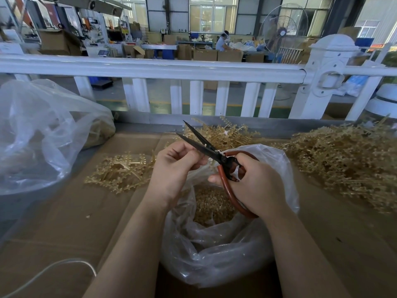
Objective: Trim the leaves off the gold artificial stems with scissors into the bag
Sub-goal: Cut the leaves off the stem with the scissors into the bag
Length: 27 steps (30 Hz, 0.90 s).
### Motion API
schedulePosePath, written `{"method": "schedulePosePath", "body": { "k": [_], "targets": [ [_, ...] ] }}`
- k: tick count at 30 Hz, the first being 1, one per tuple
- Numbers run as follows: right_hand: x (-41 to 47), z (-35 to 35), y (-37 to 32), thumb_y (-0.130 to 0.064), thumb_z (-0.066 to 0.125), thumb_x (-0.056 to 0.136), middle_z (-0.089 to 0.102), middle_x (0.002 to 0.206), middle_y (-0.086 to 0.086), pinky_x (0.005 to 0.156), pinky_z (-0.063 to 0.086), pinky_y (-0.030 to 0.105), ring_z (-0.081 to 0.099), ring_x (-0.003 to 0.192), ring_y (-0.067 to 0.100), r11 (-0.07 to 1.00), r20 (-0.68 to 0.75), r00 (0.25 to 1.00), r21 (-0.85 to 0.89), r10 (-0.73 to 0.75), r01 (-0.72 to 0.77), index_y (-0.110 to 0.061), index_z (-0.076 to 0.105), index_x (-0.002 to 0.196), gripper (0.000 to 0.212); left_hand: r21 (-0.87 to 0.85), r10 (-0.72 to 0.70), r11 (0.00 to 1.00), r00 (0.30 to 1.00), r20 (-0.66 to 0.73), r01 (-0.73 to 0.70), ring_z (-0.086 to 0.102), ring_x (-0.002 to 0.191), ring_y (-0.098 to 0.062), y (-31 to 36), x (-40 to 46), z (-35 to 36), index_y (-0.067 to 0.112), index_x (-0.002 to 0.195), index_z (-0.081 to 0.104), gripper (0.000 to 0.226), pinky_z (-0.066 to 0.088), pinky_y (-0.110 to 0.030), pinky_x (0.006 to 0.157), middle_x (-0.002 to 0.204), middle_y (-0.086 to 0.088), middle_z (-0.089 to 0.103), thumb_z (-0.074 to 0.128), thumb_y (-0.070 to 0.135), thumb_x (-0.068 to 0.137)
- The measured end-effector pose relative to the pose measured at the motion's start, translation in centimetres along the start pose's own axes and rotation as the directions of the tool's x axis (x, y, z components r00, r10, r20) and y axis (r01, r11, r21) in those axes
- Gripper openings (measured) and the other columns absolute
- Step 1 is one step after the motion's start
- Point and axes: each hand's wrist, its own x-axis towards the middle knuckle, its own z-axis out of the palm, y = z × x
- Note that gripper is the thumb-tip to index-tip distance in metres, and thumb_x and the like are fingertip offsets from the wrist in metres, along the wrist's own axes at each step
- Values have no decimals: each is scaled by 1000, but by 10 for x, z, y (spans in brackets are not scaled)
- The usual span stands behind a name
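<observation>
My right hand (255,186) grips the red-brown handles of black scissors (202,143), whose blades are parted and point up and away to the left. My left hand (178,166) has its fingers curled beside the blades, pinching something small that its fingers mostly hide. Both hands hover over an open clear plastic bag (214,254) holding cut gold leaves (212,205). Gold artificial stems lie in a big heap on the right (343,166), a small pile on the left (120,175) and another behind the scissors (225,134).
The work surface is flattened cardboard (75,222). A large clear bag (38,134) with some gold pieces bulges at the left. A white railing (163,69) runs across behind the table. A white cable (53,269) crosses the near left corner.
</observation>
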Motion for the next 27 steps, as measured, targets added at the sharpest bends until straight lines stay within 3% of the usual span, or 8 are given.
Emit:
{"method": "schedulePosePath", "body": {
  "k": [4,8,13,18,24,27],
  "targets": [
    [-1,1,0,-96,39,67,50,77,-38,62,34,4,50,73,-17,1000,-26,1000,-6,-5,4,-38,65,101,72,-29,7,1000,999,33,-6,68,70,-10,-1,-1,2,22,79,73,27,54,-21,69,75,1,72,59,2,90],
    [-2,0,-1,-95,42,68,54,76,-34,61,35,2,51,74,-17,1000,-50,999,12,-18,19,-37,67,98,70,-72,-25,997,998,51,29,69,75,-10,0,-2,4,19,87,73,26,55,-22,71,83,1,73,55,1,96],
    [-2,0,-1,-91,50,69,63,79,-26,63,36,2,54,71,-11,999,-46,999,15,-28,29,-32,71,97,68,-102,-31,994,998,49,36,71,78,-11,0,-2,6,27,84,74,32,56,-22,72,89,0,75,54,5,98],
    [-2,0,0,-88,53,70,66,79,-24,62,38,0,57,71,-6,1000,-38,999,-6,-9,9,-33,72,96,64,-88,-35,995,999,40,38,70,79,-11,-4,1,5,25,87,73,28,55,-23,73,92,0,75,54,8,97],
    [-2,-1,-1,-88,55,68,61,77,-27,61,38,2,55,72,-14,1000,-16,1000,27,10,-9,-33,72,96,64,-83,-47,995,998,43,50,67,85,-18,-5,2,4,18,89,69,21,56,-33,81,93,-4,72,51,9,95],
    [-2,-1,-1,-96,47,63,61,73,-28,60,39,5,60,72,-8,993,-35,997,104,65,-61,-33,66,84,69,-238,-145,960,989,25,147,62,73,-17,-1,4,2,10,90,59,17,55,-30,69,81,-5,64,43,8,92]
  ]
}}
